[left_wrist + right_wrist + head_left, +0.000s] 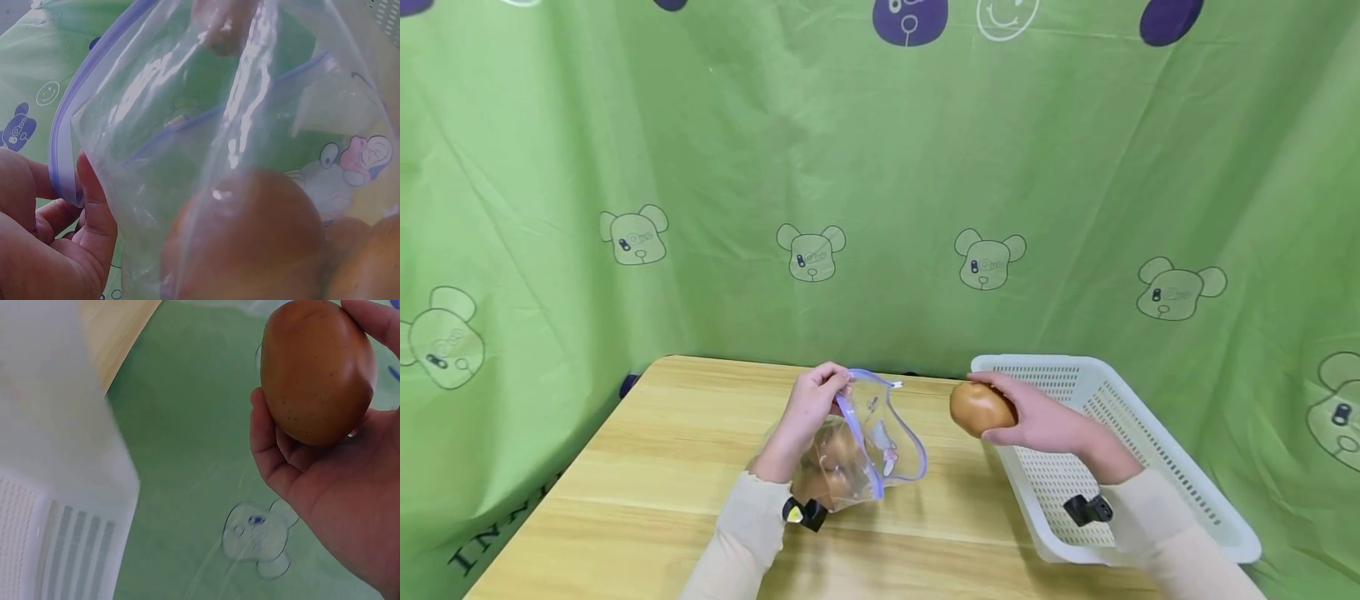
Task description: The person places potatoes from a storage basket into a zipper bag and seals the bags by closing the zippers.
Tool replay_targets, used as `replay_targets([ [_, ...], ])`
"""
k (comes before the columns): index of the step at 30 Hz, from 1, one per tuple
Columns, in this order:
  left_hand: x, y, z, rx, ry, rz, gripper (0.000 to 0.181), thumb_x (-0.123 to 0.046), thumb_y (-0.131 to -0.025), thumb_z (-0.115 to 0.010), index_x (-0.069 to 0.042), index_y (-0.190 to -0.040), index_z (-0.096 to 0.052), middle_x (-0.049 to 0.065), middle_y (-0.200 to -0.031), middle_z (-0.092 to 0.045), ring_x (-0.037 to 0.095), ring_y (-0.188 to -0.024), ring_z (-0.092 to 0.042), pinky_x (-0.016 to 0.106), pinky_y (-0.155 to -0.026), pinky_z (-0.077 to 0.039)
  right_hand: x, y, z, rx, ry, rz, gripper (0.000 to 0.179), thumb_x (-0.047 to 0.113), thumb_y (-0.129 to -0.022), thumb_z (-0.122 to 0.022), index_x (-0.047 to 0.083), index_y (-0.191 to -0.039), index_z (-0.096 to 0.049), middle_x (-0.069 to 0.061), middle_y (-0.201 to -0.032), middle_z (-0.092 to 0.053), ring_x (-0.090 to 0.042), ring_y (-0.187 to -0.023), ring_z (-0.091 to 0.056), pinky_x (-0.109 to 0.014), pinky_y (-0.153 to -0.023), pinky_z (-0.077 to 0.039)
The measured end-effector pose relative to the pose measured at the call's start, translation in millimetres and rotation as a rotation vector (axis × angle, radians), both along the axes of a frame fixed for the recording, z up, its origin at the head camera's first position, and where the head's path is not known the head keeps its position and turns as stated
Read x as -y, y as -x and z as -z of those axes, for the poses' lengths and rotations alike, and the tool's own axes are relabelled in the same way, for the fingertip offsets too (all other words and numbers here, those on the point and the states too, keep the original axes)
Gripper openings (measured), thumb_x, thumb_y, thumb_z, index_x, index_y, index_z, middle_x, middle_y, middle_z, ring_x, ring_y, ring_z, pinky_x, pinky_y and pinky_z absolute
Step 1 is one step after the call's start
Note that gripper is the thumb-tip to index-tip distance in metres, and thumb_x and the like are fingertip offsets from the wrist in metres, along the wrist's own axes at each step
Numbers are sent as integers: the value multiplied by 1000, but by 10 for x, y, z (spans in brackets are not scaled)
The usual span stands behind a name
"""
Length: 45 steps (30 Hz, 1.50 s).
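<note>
My left hand (807, 410) pinches the purple-edged rim of a clear zip bag (895, 429), whose mouth gapes toward the right. Inside the bag lie several orange-brown round fruits (250, 237), seen through the plastic. Printed cartoon figures show on the bag's side. My right hand (1037, 419) grips another orange-brown fruit (317, 372), smooth, rounded and speckled, like a persimmon. It is held in the air between the bag and the white basket, with fingers and thumb around it.
A white perforated plastic basket (1157, 417) stands at the table's right, under my right forearm. The wooden table (677, 433) ends at a green curtain (880, 308) printed with bear heads. A small black camera (1087, 510) sits on my right wrist.
</note>
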<state>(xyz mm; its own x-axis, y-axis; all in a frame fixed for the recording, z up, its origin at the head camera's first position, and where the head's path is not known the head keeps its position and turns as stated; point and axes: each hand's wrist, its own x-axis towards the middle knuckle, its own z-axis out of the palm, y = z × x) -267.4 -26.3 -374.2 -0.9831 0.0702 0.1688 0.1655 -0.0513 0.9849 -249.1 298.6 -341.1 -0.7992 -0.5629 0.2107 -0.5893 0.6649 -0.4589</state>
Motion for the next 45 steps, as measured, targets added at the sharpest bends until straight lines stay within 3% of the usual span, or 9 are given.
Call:
replay_targets([
  [9, -9, 14, 3, -2, 3, -5, 20, -8, -95, -52, 10, -98, -61, 3, -69, -54, 11, -56, -51, 21, -51, -50, 365, -97, -36, 42, 68, -83, 69, 22, -77, -76, 9, -135, -42, -5, -119, -55, -22, -102, -54, -43, -86, -46],
  [17, -15, 22, -10, -13, 5, -17, 22, -8, -95, -53, 12, -101, -60, 3, -70, -54, 10, -56, -51, 20, -51, -49, 649, -127, 27, 45, 152, -219, 71, 21, -80, -74, 8, -140, -38, -9, -135, -45, -22, -116, -48, -46, -96, -43],
  [27, -26, 19, -16, -31, 7, -32, 19, -9, -95, -54, 8, -97, -63, 2, -69, -54, 10, -56, -51, 21, -51, -49, 958, -137, 148, 87, 141, -280, 69, 24, -85, -68, 4, -142, -36, -10, -138, -47, -24, -118, -50, -43, -97, -44],
  [36, -30, 7, -36, -27, 10, -24, 19, -7, -94, -53, 10, -98, -62, 2, -66, -54, 8, -54, -49, 19, -49, -46, 1032, -133, 159, 108, 151, -196, 70, 27, -85, -68, 6, -143, -36, -12, -133, -50, -22, -108, -55, -40, -91, -47],
  [45, -37, -9, -37, -19, -10, 5, 21, -7, -95, -53, 11, -99, -62, 2, -65, -54, 8, -53, -50, 18, -48, -45, 1081, -132, 230, 30, 147, -78, 72, 35, -81, -73, 5, -138, -40, -11, -131, -52, -22, -107, -56, -41, -88, -49],
])
